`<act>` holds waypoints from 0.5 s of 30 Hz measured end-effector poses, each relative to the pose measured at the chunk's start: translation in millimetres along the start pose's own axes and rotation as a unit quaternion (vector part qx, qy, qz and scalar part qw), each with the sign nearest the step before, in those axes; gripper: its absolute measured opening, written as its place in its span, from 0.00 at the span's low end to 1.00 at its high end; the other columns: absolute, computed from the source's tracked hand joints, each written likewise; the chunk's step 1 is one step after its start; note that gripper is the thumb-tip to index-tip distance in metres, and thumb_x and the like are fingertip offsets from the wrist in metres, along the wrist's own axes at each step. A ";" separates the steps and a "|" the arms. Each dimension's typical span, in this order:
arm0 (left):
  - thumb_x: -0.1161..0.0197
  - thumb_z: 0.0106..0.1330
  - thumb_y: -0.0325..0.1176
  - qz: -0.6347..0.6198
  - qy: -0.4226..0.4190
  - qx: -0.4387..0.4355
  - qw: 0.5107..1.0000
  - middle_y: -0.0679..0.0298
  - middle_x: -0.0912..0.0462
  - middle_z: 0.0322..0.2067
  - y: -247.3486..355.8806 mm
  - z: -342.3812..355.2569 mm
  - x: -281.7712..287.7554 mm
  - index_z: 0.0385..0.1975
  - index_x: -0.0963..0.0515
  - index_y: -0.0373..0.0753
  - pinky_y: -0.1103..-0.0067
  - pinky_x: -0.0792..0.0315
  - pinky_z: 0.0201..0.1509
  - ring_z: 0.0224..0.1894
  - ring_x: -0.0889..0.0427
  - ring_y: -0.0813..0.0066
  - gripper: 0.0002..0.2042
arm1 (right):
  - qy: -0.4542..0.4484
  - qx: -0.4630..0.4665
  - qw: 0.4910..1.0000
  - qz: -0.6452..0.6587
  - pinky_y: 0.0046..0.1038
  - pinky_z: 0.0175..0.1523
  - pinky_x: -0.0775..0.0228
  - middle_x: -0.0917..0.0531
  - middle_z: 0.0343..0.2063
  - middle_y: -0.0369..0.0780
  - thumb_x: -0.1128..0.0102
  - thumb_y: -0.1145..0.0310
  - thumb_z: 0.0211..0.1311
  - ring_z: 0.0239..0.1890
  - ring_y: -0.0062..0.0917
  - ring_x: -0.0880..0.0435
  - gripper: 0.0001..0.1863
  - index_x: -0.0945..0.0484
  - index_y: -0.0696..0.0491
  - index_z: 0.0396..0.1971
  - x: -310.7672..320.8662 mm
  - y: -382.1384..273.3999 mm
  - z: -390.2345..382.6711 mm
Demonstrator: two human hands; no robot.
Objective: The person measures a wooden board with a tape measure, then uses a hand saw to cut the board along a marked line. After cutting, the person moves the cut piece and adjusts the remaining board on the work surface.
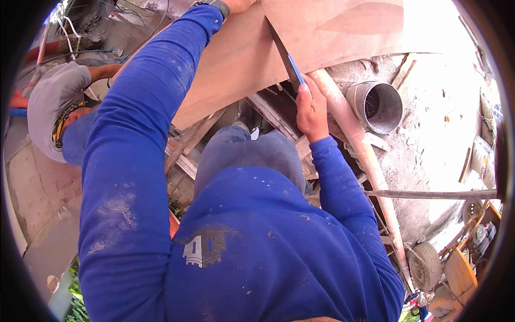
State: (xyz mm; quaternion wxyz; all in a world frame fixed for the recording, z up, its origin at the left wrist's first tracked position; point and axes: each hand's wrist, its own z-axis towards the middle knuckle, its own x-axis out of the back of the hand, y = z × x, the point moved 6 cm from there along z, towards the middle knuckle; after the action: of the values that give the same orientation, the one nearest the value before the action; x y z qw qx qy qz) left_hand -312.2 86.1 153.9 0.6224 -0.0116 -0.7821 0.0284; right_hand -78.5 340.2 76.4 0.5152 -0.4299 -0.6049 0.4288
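Observation:
A large tan sheet of plywood [230, 72] spans the top of the view in front of me. My right hand [312, 110] is closed around the handle of a handsaw [284, 51], whose dark blade has a blue strip near the handle. The blade lies against the sheet, its tip pointing away and to the left. My left arm stretches forward over the sheet, and my left hand [238, 5] is at the top edge, resting on or close to the board. Its fingers are cut off by the frame, so I cannot see their pose.
A dirty bucket [383, 107] lies on its side to the right, beside a long pale pole [370, 153]. Wooden planks [273, 115] sit under the sheet. Another person [56, 112] bends over at the left. A wheel [425, 266] and an orange-yellow cart [461, 276] are at the lower right.

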 end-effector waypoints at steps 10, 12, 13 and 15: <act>0.45 0.69 0.74 0.023 -0.001 0.000 1.000 0.40 0.10 0.41 -15.1 13.8 -14.8 0.42 0.11 0.29 0.58 0.17 0.51 0.47 0.09 0.44 0.43 | -0.073 -0.094 0.991 0.057 0.23 0.32 0.37 0.27 0.20 0.32 0.51 0.57 0.81 0.23 0.14 0.31 0.25 0.22 0.58 0.65 57.2 6.9 -105.5; 0.45 0.69 0.74 0.035 0.028 -0.021 0.999 0.40 0.10 0.41 1.7 17.4 -16.1 0.41 0.11 0.28 0.58 0.16 0.50 0.46 0.09 0.44 0.43 | -0.054 -0.179 0.979 0.080 0.22 0.32 0.38 0.27 0.20 0.31 0.53 0.50 0.81 0.24 0.13 0.30 0.29 0.22 0.57 0.66 86.1 -1.0 -164.7; 0.44 0.69 0.74 0.027 0.016 -0.005 0.999 0.39 0.10 0.41 -1.3 10.5 -12.2 0.41 0.11 0.28 0.58 0.16 0.50 0.46 0.09 0.43 0.43 | -0.061 -0.137 0.983 0.104 0.15 0.26 0.49 0.25 0.24 0.27 0.52 0.49 0.82 0.21 0.07 0.36 0.31 0.25 0.61 0.68 83.6 -4.4 -158.7; 0.44 0.69 0.73 0.006 -0.004 0.024 1.000 0.39 0.10 0.41 -4.9 3.6 1.9 0.41 0.12 0.28 0.58 0.16 0.49 0.46 0.09 0.43 0.42 | -0.057 -0.110 0.991 0.049 0.27 0.35 0.33 0.23 0.23 0.37 0.53 0.57 0.81 0.25 0.20 0.24 0.24 0.21 0.57 0.64 48.4 5.5 -93.1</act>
State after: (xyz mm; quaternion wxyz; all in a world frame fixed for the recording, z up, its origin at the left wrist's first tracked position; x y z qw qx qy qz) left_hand -316.0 81.1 155.2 0.6192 -0.0016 -0.7836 0.0512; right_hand 9.5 395.2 92.9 0.4078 -0.4878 -0.6550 0.4082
